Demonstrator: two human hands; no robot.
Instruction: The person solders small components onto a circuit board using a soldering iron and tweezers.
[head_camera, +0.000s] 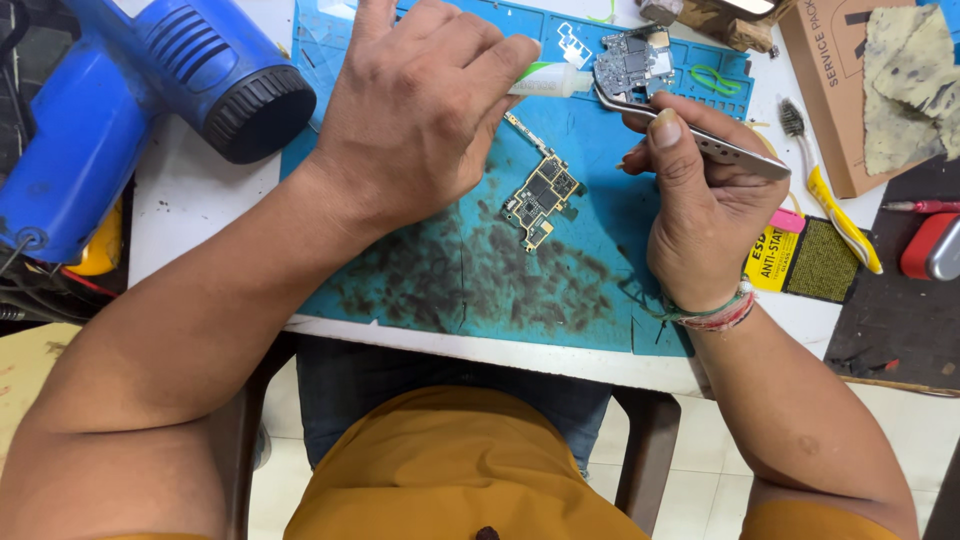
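My left hand (415, 105) grips a white syringe-like tube (550, 82) with a green part, its tip pointing right toward a small grey circuit board (632, 62) at the far edge of the blue work mat (460, 270). My right hand (700, 190) holds metal tweezers (700, 140), whose curved tips reach the lower left edge of that grey board. A second, darker circuit board with gold contacts (541, 195) lies on the mat between my hands, untouched.
A blue heat gun (130, 90) lies at the left. A yellow-handled brush (835, 195), a yellow-black packet (805, 260), a cardboard box (850, 80) and a red tool (925, 245) sit at the right. The mat's near part is smeared black.
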